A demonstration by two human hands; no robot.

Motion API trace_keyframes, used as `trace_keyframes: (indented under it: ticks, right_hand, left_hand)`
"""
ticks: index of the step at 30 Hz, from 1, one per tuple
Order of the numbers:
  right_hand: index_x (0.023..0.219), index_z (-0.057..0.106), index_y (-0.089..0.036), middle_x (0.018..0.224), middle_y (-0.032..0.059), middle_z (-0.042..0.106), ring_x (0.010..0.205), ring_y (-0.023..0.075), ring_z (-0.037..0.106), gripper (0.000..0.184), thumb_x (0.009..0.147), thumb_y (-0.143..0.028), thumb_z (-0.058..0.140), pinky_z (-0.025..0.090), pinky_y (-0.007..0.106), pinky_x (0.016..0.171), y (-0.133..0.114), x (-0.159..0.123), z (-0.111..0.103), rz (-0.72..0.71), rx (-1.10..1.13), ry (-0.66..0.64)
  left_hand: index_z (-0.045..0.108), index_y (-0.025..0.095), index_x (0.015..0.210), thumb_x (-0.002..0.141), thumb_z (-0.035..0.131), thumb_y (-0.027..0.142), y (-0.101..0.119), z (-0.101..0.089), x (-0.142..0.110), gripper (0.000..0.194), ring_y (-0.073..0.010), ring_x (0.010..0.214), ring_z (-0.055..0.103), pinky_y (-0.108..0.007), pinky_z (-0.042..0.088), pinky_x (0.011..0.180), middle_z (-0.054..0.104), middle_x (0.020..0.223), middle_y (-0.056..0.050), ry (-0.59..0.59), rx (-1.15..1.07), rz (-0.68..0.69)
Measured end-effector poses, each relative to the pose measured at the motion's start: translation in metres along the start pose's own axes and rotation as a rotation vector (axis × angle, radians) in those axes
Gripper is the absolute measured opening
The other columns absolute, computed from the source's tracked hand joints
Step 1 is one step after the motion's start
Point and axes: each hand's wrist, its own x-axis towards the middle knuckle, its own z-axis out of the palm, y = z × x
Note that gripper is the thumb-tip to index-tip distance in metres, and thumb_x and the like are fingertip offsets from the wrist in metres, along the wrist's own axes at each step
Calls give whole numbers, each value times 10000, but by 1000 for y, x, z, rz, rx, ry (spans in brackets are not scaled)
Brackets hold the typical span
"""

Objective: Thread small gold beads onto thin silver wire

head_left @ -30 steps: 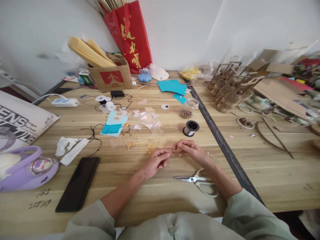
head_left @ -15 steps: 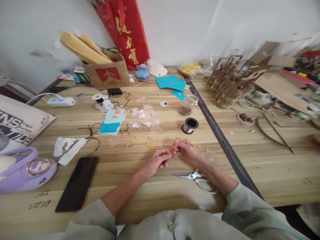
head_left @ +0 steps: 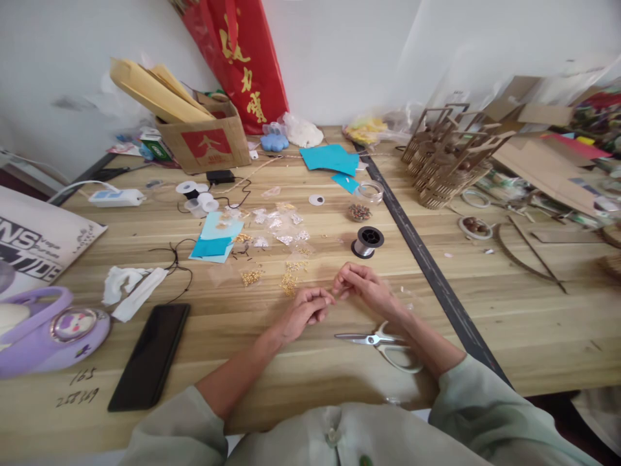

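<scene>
My left hand is closed in a pinch over the middle of the table, its fingertips pointing right. Facing it, my right hand is also closed, with thumb and index finger pressed together. A small gap parts the two hands, and whatever sits between the fingers is too fine to make out. Just past my left hand lie small gold beads. Beyond my right hand stands a spool of thin clear or silvery line. Scissors with pale handles lie slightly open beneath my right forearm.
A black phone and white tissue lie at left. Small bead packets, blue sheets and a dish of beads are farther back. Bamboo baskets stand at back right; a cardboard box at back left.
My hands have drawn slightly apart, the right one shifting a little up, and a narrow gap now shows between the fingertips. The camera view has shifted slightly.
</scene>
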Motion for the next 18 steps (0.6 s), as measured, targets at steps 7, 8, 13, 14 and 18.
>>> trace_keyframes:
  ticks: [7,8,13,14,18]
  right_hand:
    - [971,555,-181,741,21,600,481,87,498,214,865,-367,537,370,226,468,-17,-20,-3,-332,-773,403]
    - [927,562,-181,608,-16,550,427,79,450,204,872,-374,530,337,218,434,-16,-22,1,-292,-759,362]
    - [977,527,-175,583,-31,595,388,91,514,345,794,-448,631,375,192,375,-3,-22,23,24,-317,8]
    - [991,512,-175,675,-4,643,408,96,547,374,777,-450,648,402,197,378,1,-20,27,54,-227,-41]
    - [848,564,-147,651,7,645,437,87,564,331,774,-458,650,440,191,418,13,-13,28,98,-137,-150]
  left_hand:
    - [608,107,817,737,652,329,0,-5,1,240,-15,356,251,-188,96,374,446,451,66,68,-185,61]
    - [607,109,820,741,653,330,0,-6,1,239,-13,355,251,-186,96,372,448,453,66,69,-201,75]
    - [612,116,827,757,655,339,3,-6,-1,238,-15,371,262,-174,115,371,442,464,68,83,-181,130]
    - [614,116,827,763,650,341,3,-5,-1,236,-17,377,269,-172,121,372,439,465,67,84,-161,141]
    - [612,121,841,791,621,358,2,-6,-2,243,-24,390,284,-171,139,376,452,475,62,91,-99,179]
